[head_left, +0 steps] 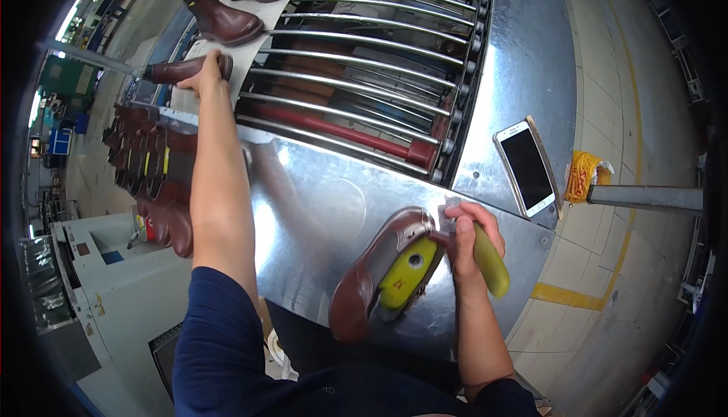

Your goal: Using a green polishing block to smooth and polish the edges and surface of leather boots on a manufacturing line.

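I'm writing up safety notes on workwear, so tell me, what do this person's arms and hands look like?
The left hand and right hand are bare, with no gloves. Both forearms are uncovered, and no watch, bracelet or cable shows on them. The left sleeve is dark navy, plain and short; the right sleeve, partly in view, is similarly dark.

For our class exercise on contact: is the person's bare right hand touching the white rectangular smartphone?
Apart. The head view shows shiny metal tabletop between the right hand and the white smartphone.
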`<state>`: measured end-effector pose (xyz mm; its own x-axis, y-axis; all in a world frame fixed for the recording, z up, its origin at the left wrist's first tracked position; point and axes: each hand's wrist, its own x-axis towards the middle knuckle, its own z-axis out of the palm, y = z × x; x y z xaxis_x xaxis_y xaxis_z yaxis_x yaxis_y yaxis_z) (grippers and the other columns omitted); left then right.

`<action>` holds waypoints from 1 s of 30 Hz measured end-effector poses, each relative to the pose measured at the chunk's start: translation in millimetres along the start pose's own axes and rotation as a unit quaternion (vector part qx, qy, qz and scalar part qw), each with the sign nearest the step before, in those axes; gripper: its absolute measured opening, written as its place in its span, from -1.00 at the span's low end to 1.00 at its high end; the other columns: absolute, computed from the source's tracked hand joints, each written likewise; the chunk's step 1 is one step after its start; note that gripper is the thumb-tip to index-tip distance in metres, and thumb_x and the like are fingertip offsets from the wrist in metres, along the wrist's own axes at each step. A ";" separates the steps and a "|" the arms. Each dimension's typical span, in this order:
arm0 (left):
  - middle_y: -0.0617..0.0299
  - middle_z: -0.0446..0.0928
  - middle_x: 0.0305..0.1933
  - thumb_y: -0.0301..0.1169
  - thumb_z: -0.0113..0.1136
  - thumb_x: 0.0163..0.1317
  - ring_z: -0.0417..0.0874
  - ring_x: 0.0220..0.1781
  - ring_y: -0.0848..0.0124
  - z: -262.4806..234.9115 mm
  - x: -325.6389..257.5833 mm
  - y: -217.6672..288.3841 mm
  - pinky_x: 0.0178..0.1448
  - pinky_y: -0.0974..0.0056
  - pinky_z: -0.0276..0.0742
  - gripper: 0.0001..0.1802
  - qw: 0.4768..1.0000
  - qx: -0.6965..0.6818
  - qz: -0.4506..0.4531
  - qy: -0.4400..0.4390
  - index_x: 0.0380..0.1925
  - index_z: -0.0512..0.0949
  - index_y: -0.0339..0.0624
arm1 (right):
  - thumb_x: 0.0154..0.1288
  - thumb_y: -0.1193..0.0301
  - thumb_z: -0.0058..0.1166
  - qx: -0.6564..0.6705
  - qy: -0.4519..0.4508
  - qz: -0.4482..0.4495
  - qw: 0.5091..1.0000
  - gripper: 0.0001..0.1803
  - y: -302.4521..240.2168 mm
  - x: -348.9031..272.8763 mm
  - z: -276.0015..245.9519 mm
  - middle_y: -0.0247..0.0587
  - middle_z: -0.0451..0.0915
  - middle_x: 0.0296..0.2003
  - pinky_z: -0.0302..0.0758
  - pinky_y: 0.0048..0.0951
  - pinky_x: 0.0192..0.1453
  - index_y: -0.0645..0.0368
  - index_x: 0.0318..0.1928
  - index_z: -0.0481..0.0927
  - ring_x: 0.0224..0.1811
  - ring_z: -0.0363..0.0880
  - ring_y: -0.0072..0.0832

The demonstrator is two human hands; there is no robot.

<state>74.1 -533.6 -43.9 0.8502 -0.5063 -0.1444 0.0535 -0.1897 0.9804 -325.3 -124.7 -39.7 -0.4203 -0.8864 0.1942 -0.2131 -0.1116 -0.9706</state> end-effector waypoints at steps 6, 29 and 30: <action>0.25 0.62 -0.11 -0.16 0.46 0.16 0.64 -0.09 0.27 -77.5 -108.0 27.1 -0.06 -0.11 0.59 -0.59 0.913 -0.207 -0.082 -0.342 -0.03 0.58 0.06 | 0.53 0.36 0.13 0.013 0.010 0.015 1.000 -0.74 -0.4 -2.2 -1.1 -0.11 0.77 -0.23 0.59 -0.47 0.01 0.28 0.05 0.61 -0.16 0.73 -0.48; -0.21 0.39 0.46 -0.59 0.25 0.20 0.39 0.53 -0.08 -325.2 -289.2 3.1 0.56 0.04 0.28 -0.27 0.741 0.151 0.590 -0.282 0.41 0.32 -0.45 | 0.52 0.31 0.13 0.089 0.004 0.048 0.995 -0.69 -0.4 -4.2 -0.9 -0.17 0.73 -0.27 0.54 -0.47 0.04 0.33 0.05 0.61 -0.18 0.68 -0.48; -0.19 0.44 0.43 -0.63 0.18 0.26 0.46 0.49 0.01 -301.5 -293.6 4.4 0.55 0.07 0.32 -0.38 0.809 0.047 0.477 -0.340 0.36 0.39 -0.46 | 0.51 0.32 0.13 0.095 0.006 0.040 0.995 -0.69 -0.1 -4.3 0.4 -0.17 0.74 -0.29 0.54 -0.46 0.04 0.34 0.05 0.61 -0.18 0.69 -0.48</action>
<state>-17.4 -132.0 43.2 -0.0048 -0.7994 0.6008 -0.5239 0.5138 0.6794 -323.2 -121.1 -40.4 -0.4402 -0.8905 0.1149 -0.0079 -0.1242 -0.9922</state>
